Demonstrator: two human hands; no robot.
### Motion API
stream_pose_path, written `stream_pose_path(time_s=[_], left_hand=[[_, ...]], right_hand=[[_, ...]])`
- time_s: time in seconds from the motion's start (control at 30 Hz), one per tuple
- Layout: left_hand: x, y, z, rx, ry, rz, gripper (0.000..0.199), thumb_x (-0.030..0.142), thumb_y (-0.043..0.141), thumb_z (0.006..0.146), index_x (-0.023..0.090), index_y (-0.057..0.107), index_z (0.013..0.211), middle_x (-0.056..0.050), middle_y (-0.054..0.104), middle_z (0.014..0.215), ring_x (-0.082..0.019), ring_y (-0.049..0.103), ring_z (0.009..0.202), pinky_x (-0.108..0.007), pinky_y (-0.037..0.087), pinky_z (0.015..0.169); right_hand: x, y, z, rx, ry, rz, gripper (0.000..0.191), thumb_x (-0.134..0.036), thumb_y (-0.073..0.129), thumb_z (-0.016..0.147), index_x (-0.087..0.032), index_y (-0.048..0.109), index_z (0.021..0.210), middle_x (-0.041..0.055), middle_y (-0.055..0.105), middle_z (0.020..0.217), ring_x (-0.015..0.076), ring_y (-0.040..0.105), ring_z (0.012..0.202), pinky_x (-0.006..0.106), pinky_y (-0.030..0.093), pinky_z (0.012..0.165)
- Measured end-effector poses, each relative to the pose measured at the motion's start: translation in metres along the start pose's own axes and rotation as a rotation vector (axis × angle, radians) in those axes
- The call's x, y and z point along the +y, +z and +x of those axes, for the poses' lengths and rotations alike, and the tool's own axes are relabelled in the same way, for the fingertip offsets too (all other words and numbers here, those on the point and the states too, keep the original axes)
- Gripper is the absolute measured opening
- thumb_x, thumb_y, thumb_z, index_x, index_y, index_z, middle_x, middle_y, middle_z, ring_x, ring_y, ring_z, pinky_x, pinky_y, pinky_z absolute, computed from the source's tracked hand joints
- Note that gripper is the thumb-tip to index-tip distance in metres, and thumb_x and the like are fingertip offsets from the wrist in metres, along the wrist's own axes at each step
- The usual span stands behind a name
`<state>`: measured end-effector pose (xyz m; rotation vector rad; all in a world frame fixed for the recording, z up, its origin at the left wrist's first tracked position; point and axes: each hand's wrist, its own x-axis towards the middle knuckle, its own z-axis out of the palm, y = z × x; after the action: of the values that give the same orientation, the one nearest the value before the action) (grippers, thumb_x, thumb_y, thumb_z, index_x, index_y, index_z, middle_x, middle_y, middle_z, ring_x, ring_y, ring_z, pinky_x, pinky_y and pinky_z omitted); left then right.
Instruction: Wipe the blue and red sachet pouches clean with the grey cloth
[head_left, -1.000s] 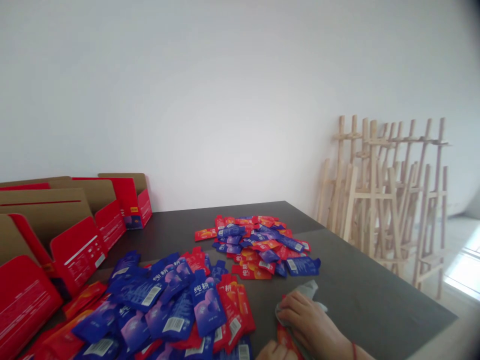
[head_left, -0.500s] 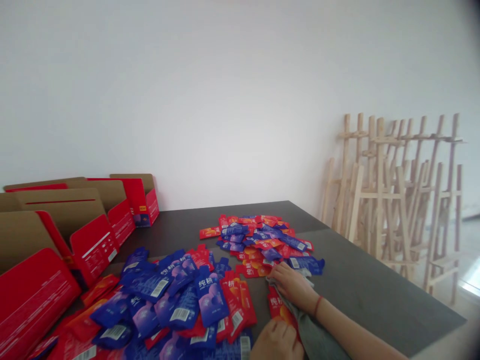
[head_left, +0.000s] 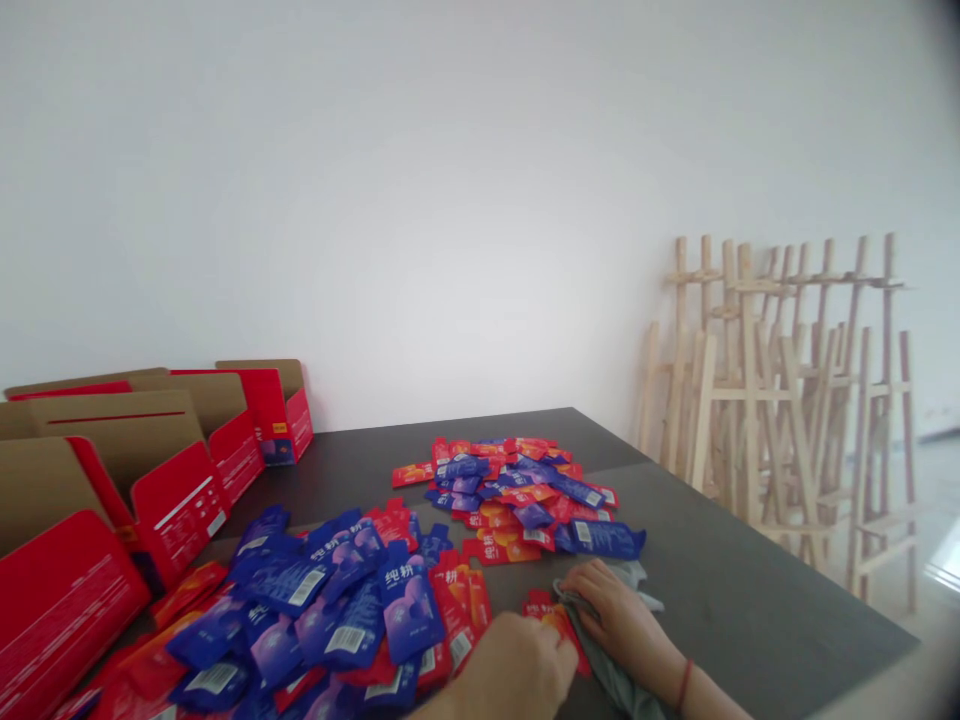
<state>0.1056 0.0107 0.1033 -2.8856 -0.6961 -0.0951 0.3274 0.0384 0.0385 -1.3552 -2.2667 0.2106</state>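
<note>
My left hand (head_left: 517, 660), fingers curled in, is at the bottom centre and closed on the lower part of a red pouch (head_left: 541, 606) with orange fruit print. Just right of it, my right hand (head_left: 619, 615), with a red band at the wrist, grips a grey cloth (head_left: 611, 675) beside the pouch. Part of the cloth sticks out beyond the fingers. Blue pouches (head_left: 411, 600) and red ones lie in a large heap left of my hands. A second pile of red and blue pouches (head_left: 517, 490) lies farther back.
Several open red cartons (head_left: 176, 510) with brown insides stand along the left. Everything rests on a dark table (head_left: 720, 570), with a pale wall (head_left: 480, 200) behind it. Wooden easels (head_left: 757, 400) stand past the table's right edge.
My left hand has moved up and forward over the red pouch. My right hand has shifted right and slightly nearer with the cloth. The view has shifted slightly.
</note>
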Motion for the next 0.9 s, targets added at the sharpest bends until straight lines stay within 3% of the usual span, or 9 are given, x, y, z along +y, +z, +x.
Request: stream_pose_path(time_s=[0.1,0.2,0.33,0.43,0.5,0.57,0.7,0.8,0.9], left_hand=[[-0.019,-0.044,-0.03,0.036,-0.128,-0.061,0.015,0.005,0.055,0.091,0.018,0.063,0.092,-0.002,0.072,0.091,-0.018,0.068,0.081,-0.027,0.047,0.067],[-0.04,-0.063,-0.063,-0.017,-0.334,-0.002,0.025,-0.003,0.05,0.088,0.018,0.064,0.087,-0.003,0.072,0.09,-0.02,0.069,0.082,-0.031,0.049,0.08],[-0.051,-0.039,-0.098,-0.157,-0.452,0.106,0.035,-0.006,0.046,0.084,0.015,0.069,0.097,-0.009,0.074,0.102,-0.024,0.07,0.096,-0.042,0.046,0.098],[-0.044,-0.015,-0.109,-0.128,-0.45,0.084,0.038,0.001,0.052,0.084,0.013,0.067,0.116,-0.015,0.068,0.125,-0.029,0.062,0.118,-0.044,0.044,0.103],[-0.038,-0.009,-0.108,-0.087,-0.469,0.046,0.04,0.003,0.052,0.085,0.014,0.064,0.121,-0.015,0.065,0.13,-0.03,0.059,0.123,-0.044,0.043,0.104],[-0.035,-0.015,-0.102,-0.105,-0.534,-0.001,0.034,0.005,0.049,0.088,0.015,0.065,0.117,-0.014,0.068,0.121,-0.028,0.062,0.114,-0.043,0.046,0.101],[-0.037,-0.037,-0.084,-0.192,-0.612,-0.058,0.025,0.015,0.048,0.094,0.014,0.065,0.112,-0.015,0.068,0.116,-0.028,0.064,0.107,-0.043,0.049,0.095],[-0.04,-0.044,-0.069,-0.196,-0.605,-0.042,0.029,0.018,0.048,0.095,0.011,0.065,0.118,-0.017,0.066,0.121,-0.031,0.063,0.111,-0.045,0.048,0.098],[-0.038,-0.035,-0.051,-0.186,-0.563,-0.03,0.037,0.015,0.049,0.092,0.007,0.064,0.125,-0.02,0.064,0.127,-0.032,0.061,0.118,-0.046,0.045,0.104]], right_hand=[[-0.002,-0.001,0.001,-0.003,0.003,-0.015,0.03,-0.007,0.049,0.087,-0.022,0.067,0.107,0.0075,0.07,0.108,0.0247,0.061,0.103,0.037,0.051,0.09],[-0.004,-0.003,0.0,-0.038,0.003,-0.032,0.034,-0.007,0.05,0.085,-0.022,0.067,0.11,0.0077,0.07,0.114,0.024,0.061,0.106,0.037,0.051,0.093],[-0.014,-0.005,0.01,-0.127,0.002,-0.124,0.055,-0.007,0.054,0.077,-0.021,0.063,0.13,0.0103,0.056,0.146,0.0276,0.055,0.127,0.042,0.047,0.105],[-0.03,-0.001,0.034,-0.205,-0.025,-0.207,0.066,-0.008,0.057,0.075,-0.017,0.057,0.14,0.0133,0.05,0.153,0.0301,0.051,0.134,0.044,0.046,0.108],[-0.042,0.005,0.055,-0.224,-0.056,-0.265,0.067,-0.009,0.058,0.077,-0.015,0.053,0.143,0.0147,0.052,0.151,0.0296,0.051,0.134,0.041,0.046,0.108],[-0.052,0.01,0.075,-0.237,-0.052,-0.34,0.063,-0.009,0.059,0.08,-0.011,0.053,0.143,0.0178,0.055,0.147,0.0301,0.054,0.132,0.04,0.047,0.106],[-0.066,0.017,0.097,-0.273,-0.001,-0.427,0.037,-0.007,0.051,0.087,-0.002,0.067,0.12,0.0263,0.069,0.122,0.0336,0.066,0.11,0.041,0.055,0.09],[-0.072,0.018,0.089,-0.31,-0.01,-0.452,0.031,-0.005,0.049,0.088,-0.003,0.072,0.11,0.0245,0.072,0.112,0.0328,0.068,0.102,0.039,0.056,0.082],[-0.082,0.016,0.063,-0.336,-0.016,-0.467,0.032,-0.007,0.05,0.089,-0.007,0.072,0.112,0.0219,0.072,0.115,0.0314,0.069,0.102,0.036,0.055,0.081]])
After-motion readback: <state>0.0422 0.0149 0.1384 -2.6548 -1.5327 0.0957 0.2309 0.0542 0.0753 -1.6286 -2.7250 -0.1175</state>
